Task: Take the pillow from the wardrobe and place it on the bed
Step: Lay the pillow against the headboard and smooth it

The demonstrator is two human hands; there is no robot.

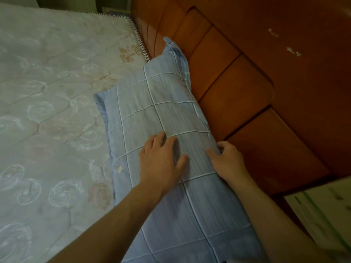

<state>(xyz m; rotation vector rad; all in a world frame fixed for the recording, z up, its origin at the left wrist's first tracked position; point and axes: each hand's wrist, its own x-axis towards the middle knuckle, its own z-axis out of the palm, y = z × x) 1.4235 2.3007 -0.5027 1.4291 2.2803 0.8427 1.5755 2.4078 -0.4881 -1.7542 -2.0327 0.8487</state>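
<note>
- The pillow (167,103), blue-grey with a grid of thin white lines, lies flat on the bed (47,92), along the side next to the headboard (247,92).
- Its long right edge touches the orange-brown padded headboard, and its far corner rests up against it.
- The bed has a pale quilted top with faint swirl and flower patterns. It stretches away to the left of the pillow.
- The left hand (161,160) rests palm down on top of the pillow, around its middle, with the fingers straight and slightly spread. It grasps nothing.
- The right hand (228,160) is at the pillow's right edge, just beside the headboard. Its thumb lies on top of the fabric and its fingers curl over the edge, grasping the pillow.
- Both forearms reach in from the bottom of the view and are bare.
- A small pale spot (120,168) shows on the pillow near its left edge.
- A pale, blurred surface (322,211) sits at the lower right, past the headboard. What it is cannot be told.
</note>
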